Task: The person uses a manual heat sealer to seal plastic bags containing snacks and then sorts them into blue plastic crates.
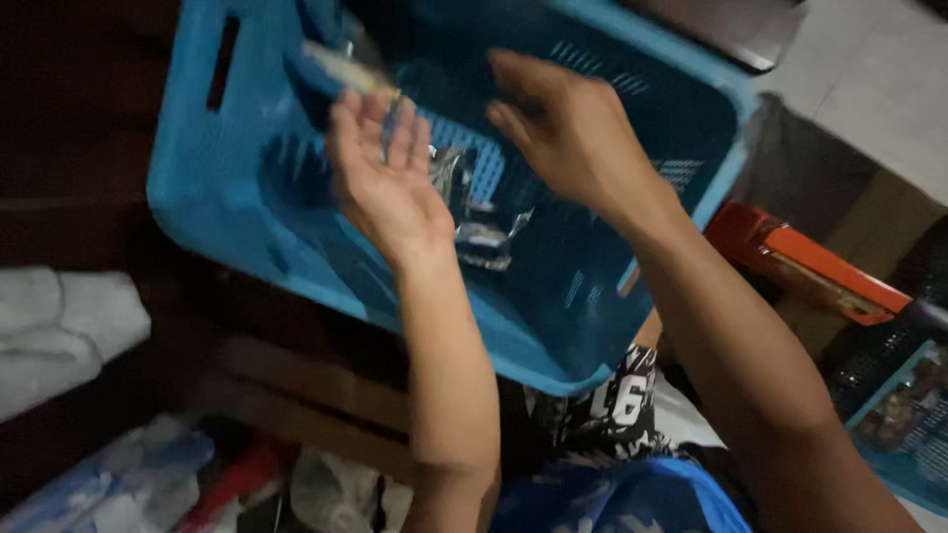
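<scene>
My left hand (385,183) is raised over a tilted blue plastic basket (212,197), palm up with the fingers stretched out. Just past its fingertips is a small clear packet with a yellowish strip (341,69). It is blurred, and the fingers are not closed on it. My right hand (568,128) hovers over the basket's middle, holding nothing, with loosely spread fingers. Crumpled clear plastic packets (484,237) lie on the basket's perforated bottom, below and between the two hands.
An orange-red box (820,271) lies to the right of the basket, with a second blue crate (904,405) beyond it. White folded cloth (59,331) sits at the left. Plastic bags (148,484) lie along the bottom left. My lap, in patterned blue clothing (612,474), is under the basket.
</scene>
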